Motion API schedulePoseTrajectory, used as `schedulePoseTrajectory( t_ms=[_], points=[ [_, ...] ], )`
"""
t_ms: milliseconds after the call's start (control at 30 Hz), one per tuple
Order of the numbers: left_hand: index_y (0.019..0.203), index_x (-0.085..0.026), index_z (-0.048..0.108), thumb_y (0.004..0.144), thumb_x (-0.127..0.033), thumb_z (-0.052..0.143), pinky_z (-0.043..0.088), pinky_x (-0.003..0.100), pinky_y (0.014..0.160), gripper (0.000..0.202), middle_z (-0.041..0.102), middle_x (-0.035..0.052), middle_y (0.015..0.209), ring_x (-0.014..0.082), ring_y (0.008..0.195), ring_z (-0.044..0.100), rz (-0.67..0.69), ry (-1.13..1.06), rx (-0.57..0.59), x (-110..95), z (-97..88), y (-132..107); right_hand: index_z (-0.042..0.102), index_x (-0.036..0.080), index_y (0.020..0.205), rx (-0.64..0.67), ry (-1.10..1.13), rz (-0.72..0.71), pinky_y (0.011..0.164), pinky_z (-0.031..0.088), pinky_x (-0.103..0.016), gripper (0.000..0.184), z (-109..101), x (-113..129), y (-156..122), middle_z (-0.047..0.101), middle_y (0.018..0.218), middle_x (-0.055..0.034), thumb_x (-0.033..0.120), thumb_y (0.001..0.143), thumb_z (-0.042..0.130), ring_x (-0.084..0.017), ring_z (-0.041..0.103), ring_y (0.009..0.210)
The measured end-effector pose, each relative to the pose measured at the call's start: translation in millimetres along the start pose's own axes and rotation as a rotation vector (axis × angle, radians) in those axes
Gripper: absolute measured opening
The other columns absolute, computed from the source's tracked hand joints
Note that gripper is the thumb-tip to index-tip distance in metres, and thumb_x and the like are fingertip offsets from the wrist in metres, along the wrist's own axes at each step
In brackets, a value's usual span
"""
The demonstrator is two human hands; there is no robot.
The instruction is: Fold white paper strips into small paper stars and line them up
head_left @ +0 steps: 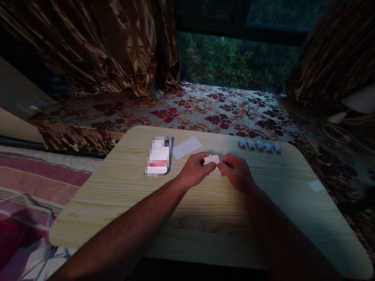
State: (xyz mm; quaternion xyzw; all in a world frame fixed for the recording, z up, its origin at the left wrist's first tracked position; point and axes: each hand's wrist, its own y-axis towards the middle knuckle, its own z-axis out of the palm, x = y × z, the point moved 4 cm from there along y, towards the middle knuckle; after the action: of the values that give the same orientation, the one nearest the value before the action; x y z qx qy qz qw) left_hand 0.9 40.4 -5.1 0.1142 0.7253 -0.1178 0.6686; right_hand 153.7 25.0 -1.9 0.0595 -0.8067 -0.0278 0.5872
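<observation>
A small piece of folded white paper [212, 159] is held between my two hands above the middle of the wooden table [140, 207]. My left hand [195, 169] pinches its left side, thumb in front. My right hand [236, 169] grips the right edge between thumb and fingers. Parts of the paper are hidden behind my fingers. Just beyond my left hand lies a flat white paper strip [187, 147]. Several small folded paper pieces [259, 145] stand in a row near the table's far right edge.
A phone-like object [158, 156], partly pixelated, lies left of the paper strip. A small pale scrap [316, 185] is at the table's right edge. Behind the table is a ledge with floral cloth [219, 109], a window and brown curtains [117, 43]. Striped bedding [43, 171] is at left.
</observation>
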Motion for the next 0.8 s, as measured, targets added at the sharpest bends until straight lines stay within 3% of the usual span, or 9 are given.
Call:
schedulePoseTrajectory(
  t_ms=[567,800],
  points=[
    [0.074,-0.014,0.061,0.078,-0.03,0.064,0.03,0.021,0.049,0.016,0.056,-0.0028,0.057,0.0065,0.049,0.043,0.006,0.025,0.045,1.9,1.4,0.3,0.058,0.018,0.065,0.046,0.073,0.043,0.047,0.031,-0.024,0.011,0.4,-0.7,-0.6,0.052,0.049,0.0051,0.023,0.075,0.061,-0.01,0.044,0.046],
    [0.083,-0.015,0.061,0.074,-0.028,0.069,0.033,0.021,0.05,0.018,0.058,-0.0036,0.06,0.0075,0.051,0.048,0.002,-0.105,0.042,-2.7,4.1,1.2,0.059,0.019,0.063,-0.08,0.072,0.042,0.045,0.032,-0.023,0.012,-3.9,-1.2,0.7,0.053,0.048,0.0048,0.024,0.073,0.062,-0.01,0.044,0.045]
  ],
)
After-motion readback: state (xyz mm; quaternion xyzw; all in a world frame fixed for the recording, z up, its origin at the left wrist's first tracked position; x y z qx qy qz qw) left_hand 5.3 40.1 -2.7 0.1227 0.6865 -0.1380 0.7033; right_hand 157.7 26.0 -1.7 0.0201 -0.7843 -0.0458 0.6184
